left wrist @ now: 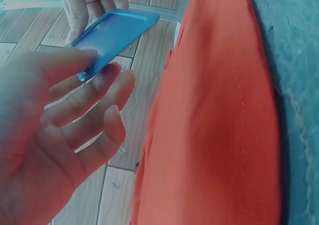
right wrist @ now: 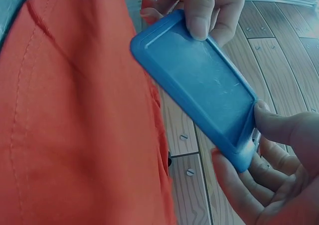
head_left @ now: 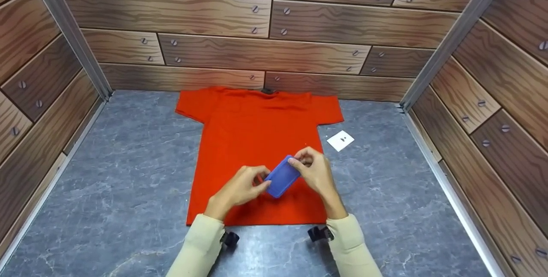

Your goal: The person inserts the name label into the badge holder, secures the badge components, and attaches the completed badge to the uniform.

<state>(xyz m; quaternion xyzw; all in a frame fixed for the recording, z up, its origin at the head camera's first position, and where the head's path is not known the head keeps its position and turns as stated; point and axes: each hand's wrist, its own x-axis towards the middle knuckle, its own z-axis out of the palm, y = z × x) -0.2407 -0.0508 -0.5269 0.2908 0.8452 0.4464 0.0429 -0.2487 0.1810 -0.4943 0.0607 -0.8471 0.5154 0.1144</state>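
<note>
Both hands hold a blue plastic card holder, a flat rectangle with a raised rim, tilted above a red T-shirt. At its lower left end the left hand pinches it, thumb on the upper face and fingertips beneath, as the left wrist view of the card holder shows. My right hand grips the opposite end between thumb and fingers. In the right wrist view the recessed face of the holder shows light scratches, and a small shiny metal piece sits by the right thumb.
A white card with a small dark print lies right of the shirt on the grey marbled table. Wood-patterned panels stand at the back and both sides, with metal posts at the corners.
</note>
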